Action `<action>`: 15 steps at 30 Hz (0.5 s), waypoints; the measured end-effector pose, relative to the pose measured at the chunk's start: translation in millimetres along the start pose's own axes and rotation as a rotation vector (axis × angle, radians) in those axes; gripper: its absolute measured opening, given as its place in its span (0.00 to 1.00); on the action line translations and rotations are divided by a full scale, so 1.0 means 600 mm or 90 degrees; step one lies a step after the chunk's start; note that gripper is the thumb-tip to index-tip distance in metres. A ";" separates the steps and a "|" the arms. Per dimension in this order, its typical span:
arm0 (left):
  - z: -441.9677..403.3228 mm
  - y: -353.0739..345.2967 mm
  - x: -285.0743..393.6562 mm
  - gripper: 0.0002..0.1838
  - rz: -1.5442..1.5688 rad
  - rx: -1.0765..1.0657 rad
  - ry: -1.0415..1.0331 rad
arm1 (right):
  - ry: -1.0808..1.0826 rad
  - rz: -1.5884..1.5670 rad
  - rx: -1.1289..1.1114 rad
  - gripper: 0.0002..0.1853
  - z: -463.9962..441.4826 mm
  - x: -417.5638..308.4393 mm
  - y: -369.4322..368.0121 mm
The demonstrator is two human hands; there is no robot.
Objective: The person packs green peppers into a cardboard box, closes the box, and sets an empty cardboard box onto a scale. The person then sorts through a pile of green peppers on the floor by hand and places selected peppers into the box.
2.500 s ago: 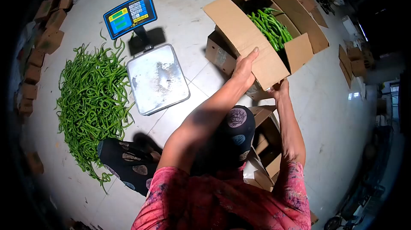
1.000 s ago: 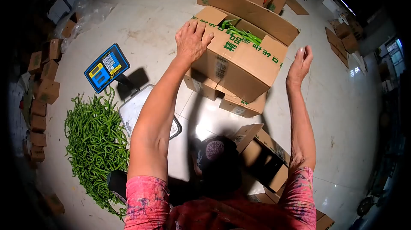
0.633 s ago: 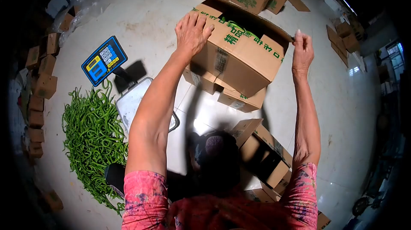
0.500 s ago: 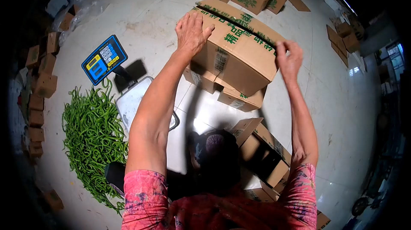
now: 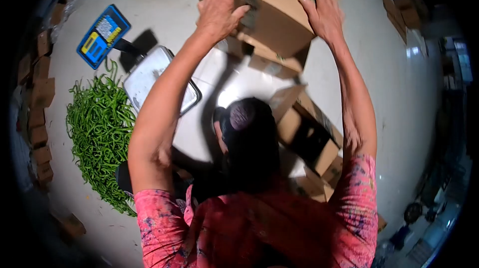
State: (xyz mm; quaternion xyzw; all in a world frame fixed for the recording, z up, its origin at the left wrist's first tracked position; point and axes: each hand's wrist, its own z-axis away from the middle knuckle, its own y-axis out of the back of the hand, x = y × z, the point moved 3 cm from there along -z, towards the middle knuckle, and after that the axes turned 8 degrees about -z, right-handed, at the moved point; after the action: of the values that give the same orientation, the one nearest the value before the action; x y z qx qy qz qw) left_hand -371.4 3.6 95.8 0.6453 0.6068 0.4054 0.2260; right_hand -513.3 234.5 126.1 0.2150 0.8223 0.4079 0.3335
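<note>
A brown cardboard box (image 5: 282, 23) with green printing is at the top of the view, tilted and cut off by the upper edge. My left hand (image 5: 218, 13) grips its near left edge, thumb pointing right along the near face. At the right edge, my right hand (image 5: 324, 14) holds the box with its fingers over the side and the thumb on top. A flap or panel juts out beyond my left hand. Smaller cardboard boxes (image 5: 272, 63) are underneath, partly hidden by it.
A platform scale (image 5: 149, 76) with a blue display (image 5: 103, 36) stands at left, beside a heap of long green peppers (image 5: 100, 138). An open carton (image 5: 327, 161) lies near my legs at right. Stacked boxes (image 5: 44, 93) line the left side.
The view has shifted, and the box is higher in it and tilted differently. My left hand has moved from the box's top to its left edge; my right hand stays on the right side.
</note>
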 end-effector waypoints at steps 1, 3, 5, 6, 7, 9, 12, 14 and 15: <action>0.027 0.020 0.019 0.32 0.109 -0.038 0.027 | 0.016 -0.017 0.024 0.34 0.007 -0.002 0.002; 0.079 0.021 0.037 0.31 0.202 -0.145 0.043 | 0.002 -0.027 0.037 0.33 0.021 0.005 0.000; 0.125 0.037 0.060 0.30 0.262 -0.298 0.085 | 0.021 -0.062 0.070 0.30 0.041 -0.016 0.014; 0.142 0.045 0.071 0.30 0.300 -0.362 0.095 | 0.045 -0.033 0.097 0.30 0.062 -0.021 0.020; 0.158 0.047 0.081 0.29 0.330 -0.411 0.070 | 0.063 -0.113 0.129 0.30 0.080 -0.034 0.034; 0.176 0.070 0.101 0.28 0.349 -0.492 0.034 | 0.060 -0.197 0.129 0.29 0.124 -0.057 0.060; 0.203 0.111 0.114 0.28 0.372 -0.493 0.044 | 0.009 -0.173 -0.023 0.28 0.223 -0.043 0.088; 0.229 0.129 0.098 0.28 0.366 -0.520 0.131 | -0.020 -0.103 -0.204 0.29 0.314 0.012 0.080; 0.247 0.137 0.085 0.27 0.373 -0.494 0.176 | -0.044 -0.062 -0.300 0.31 0.358 0.037 0.077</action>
State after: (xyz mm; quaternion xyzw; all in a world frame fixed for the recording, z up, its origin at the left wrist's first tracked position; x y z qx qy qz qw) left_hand -207.2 69.2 88.5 0.5973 0.2292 0.7291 0.2431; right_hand -369.2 388.1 59.8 0.1056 0.7019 0.5643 0.4216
